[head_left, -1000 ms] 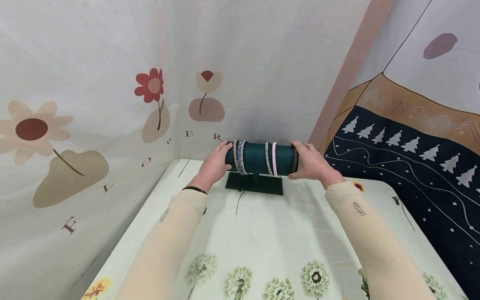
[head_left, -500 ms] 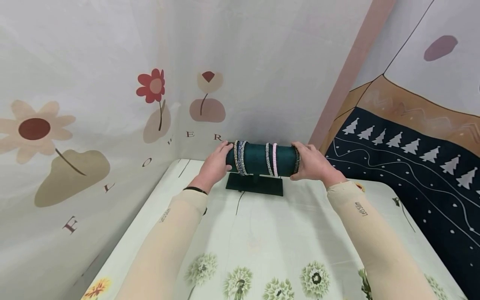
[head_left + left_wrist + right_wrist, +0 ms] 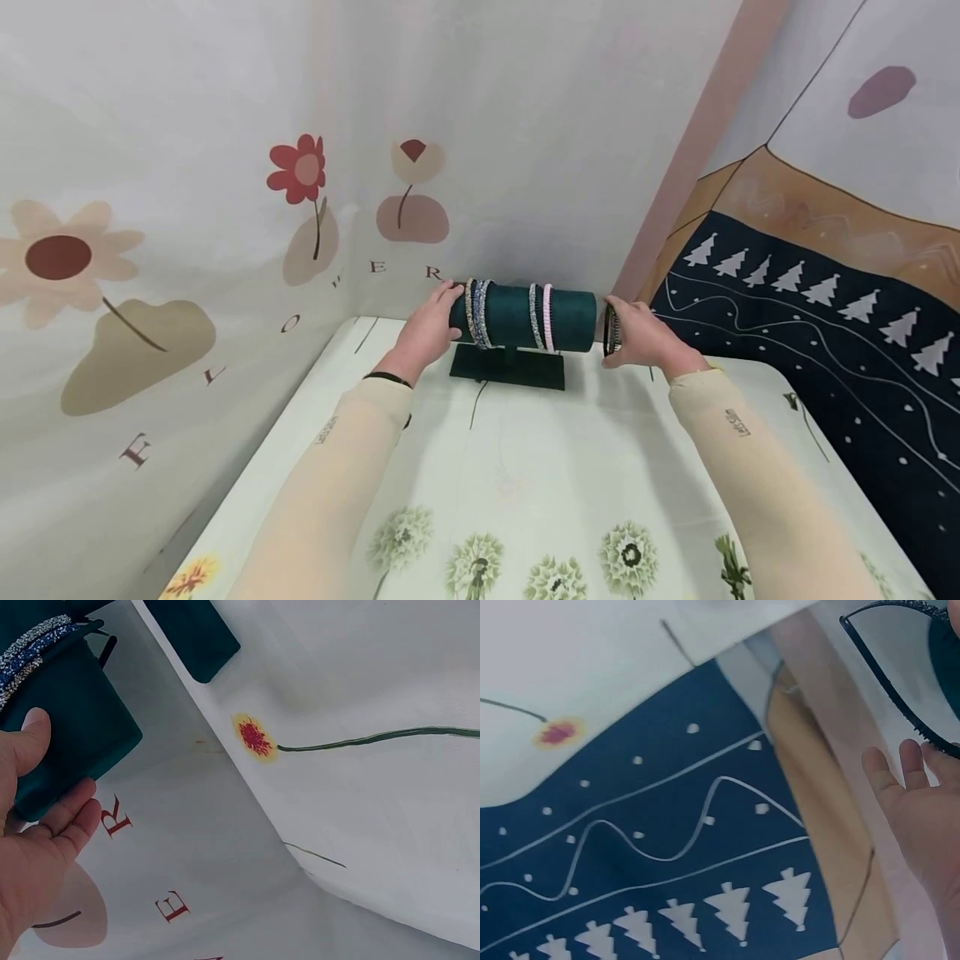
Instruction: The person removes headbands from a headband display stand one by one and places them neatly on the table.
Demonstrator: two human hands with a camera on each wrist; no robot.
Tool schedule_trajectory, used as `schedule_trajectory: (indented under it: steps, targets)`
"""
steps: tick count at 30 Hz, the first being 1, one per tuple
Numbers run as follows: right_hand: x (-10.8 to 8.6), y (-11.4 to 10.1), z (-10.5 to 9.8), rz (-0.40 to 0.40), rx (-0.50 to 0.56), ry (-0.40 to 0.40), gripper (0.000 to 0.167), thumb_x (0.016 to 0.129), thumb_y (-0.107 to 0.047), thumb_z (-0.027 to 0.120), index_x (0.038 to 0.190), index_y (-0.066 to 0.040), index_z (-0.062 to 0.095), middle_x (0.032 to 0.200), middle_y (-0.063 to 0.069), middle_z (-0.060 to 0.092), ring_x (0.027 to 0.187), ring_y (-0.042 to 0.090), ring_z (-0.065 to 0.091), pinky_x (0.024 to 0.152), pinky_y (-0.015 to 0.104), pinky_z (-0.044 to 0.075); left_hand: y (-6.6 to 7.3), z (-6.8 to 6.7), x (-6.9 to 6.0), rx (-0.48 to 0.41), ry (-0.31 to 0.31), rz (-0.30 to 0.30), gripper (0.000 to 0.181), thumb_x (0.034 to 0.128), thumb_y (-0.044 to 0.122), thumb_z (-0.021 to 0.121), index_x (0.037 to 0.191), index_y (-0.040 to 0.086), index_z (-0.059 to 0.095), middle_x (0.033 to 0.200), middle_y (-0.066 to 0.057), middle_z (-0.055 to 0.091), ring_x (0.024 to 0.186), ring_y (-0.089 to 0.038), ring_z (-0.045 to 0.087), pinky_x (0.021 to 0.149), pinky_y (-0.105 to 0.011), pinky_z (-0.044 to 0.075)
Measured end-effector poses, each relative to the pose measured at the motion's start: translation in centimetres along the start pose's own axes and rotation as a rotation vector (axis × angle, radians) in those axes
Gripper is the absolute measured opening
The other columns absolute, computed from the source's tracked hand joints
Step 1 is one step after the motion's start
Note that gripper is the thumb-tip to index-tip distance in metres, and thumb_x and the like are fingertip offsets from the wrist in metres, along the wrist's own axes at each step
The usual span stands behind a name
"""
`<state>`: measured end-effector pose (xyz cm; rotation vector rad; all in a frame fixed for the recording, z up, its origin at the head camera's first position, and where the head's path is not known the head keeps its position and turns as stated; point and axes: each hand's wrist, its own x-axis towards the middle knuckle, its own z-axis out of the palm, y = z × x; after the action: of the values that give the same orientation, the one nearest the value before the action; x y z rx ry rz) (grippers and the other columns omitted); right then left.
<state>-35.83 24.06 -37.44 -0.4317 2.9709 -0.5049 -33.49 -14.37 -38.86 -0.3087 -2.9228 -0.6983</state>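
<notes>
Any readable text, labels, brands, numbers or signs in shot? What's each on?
"F L O _ E R": red letters on the pale wall cloth; fourth letter is small and squeezed, probably "W".
"LetsSlim": right sleeve, slightly blurred, so a likely reading.
Left sleeve: similar print, too blurred to read.
No numbers visible.

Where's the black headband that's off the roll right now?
In the head view, the right hand holds the black headband just right of the dark green display roll.

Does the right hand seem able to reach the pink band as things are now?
Probably yes: right of the pink band, the roll looks bare, though the black band in the right hand may hinder.
</notes>
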Motion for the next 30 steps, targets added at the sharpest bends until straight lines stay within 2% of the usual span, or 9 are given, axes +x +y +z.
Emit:
schedule_trajectory:
  steps: [8,13,19,24,30]
  targets:
    - [-0.3,1.0,0.3,0.040,0.023,0.001,0.128,0.079,-0.028,0.097,0.171,-0.006,0.011,0.169,0.032,0.030,0.152,0.051,0.032,0.112,0.074,0.044,0.0,-0.1,-0.2,-0.004,0.003,-0.002,0.083,0.1022,0.015,0.074,0.171,0.016,0.027,0.181,-0.008,0.016,0.159,-0.036,0.039,0.123,-0.049,0.044]
    - [-0.7,1.0,0.6,0.058,0.077,0.032,0.129,0.078,-0.027,0.097,0.169,-0.010,0.007,0.161,0.034,0.033,0.140,0.051,0.045,0.111,0.072,0.047,-0.1,0.0,-0.2,-0.003,0.000,-0.002,0.083,0.1023,0.014,0.074,0.171,0.016,0.027,0.181,-0.008,0.016,0.157,-0.037,0.041,0.121,-0.049,0.046]
    - [-0.8,1.1,0.9,0.048,0.085,0.075,0.123,0.075,-0.029,0.100,0.162,-0.008,0.014,0.148,0.031,0.044,0.130,0.047,0.049,0.111,0.068,0.049,-0.1,0.0,-0.1,-0.002,0.000,-0.003,0.082,0.1024,0.015,0.073,0.171,0.016,0.027,0.181,-0.007,0.015,0.156,-0.037,0.043,0.120,-0.049,0.047]
    - [-0.7,1.2,1.2,0.042,0.070,0.093,0.121,0.074,-0.032,0.100,0.159,-0.003,0.018,0.151,0.031,0.042,0.134,0.045,0.049,0.116,0.066,0.046,0.0,0.0,-0.1,0.008,0.003,0.002,0.083,0.1027,0.015,0.073,0.171,0.016,0.027,0.181,-0.007,0.015,0.154,-0.037,0.046,0.119,-0.049,0.048]
    - [-1.0,1.2,1.4,0.050,0.076,0.091,0.117,0.073,-0.034,0.101,0.155,-0.004,0.023,0.147,0.031,0.045,0.127,0.045,0.053,0.112,0.066,0.050,0.0,0.0,-0.1,0.018,0.003,0.008,0.083,0.1025,0.015,0.073,0.171,0.016,0.026,0.181,-0.007,0.015,0.153,-0.037,0.047,0.119,-0.049,0.049]
